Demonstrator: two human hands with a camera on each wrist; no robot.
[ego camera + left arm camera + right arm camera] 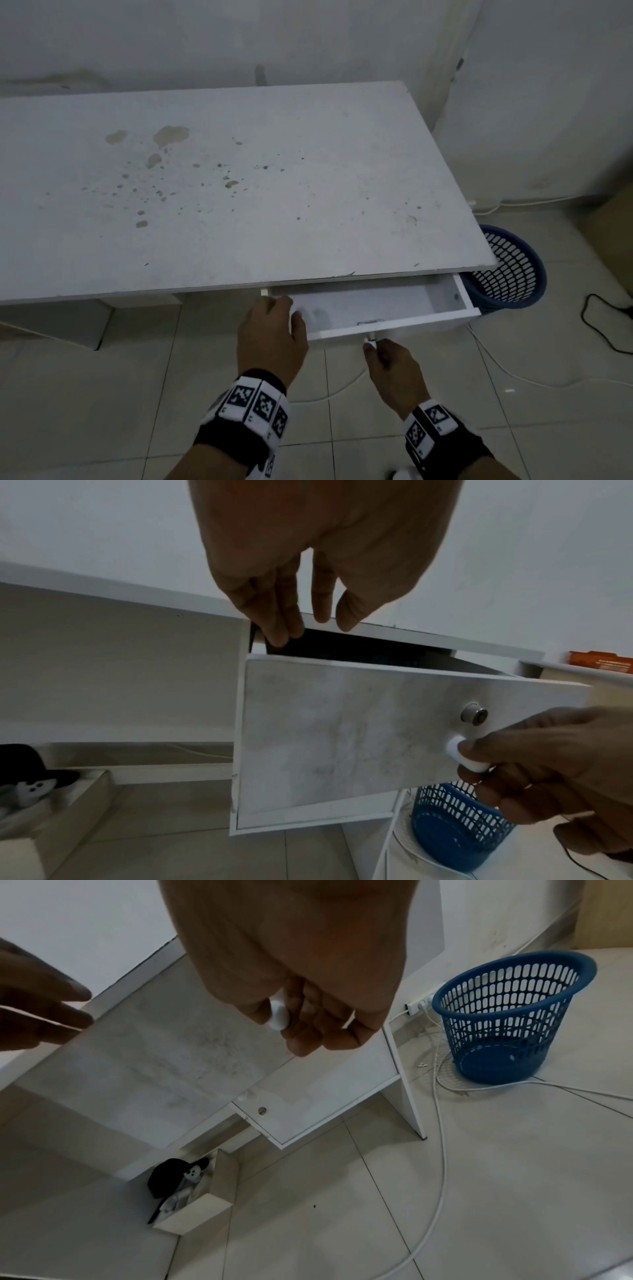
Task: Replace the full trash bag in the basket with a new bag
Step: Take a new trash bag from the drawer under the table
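Note:
A blue mesh basket [510, 270] [455, 821] [507, 1015] stands on the floor right of the white desk [239, 171]; I see no bag in it. The desk's top drawer [376, 303] is pulled partly out. My right hand [371, 346] [479, 761] [291, 1031] pinches the drawer's white knob [462, 753] [277, 1015]. My left hand [291, 308] [308, 626] reaches with straight fingers into the drawer's left end and holds nothing I can see. The inside looks bare in the head view and dark in the left wrist view. No trash bag is in view.
White and black cables [441, 1150] run over the tiled floor by the basket, with a power strip [419, 1005] at the wall. A small open box [202, 1204] holding a black hat and a toy sits under the desk. A lower drawer [308, 1110] is closed.

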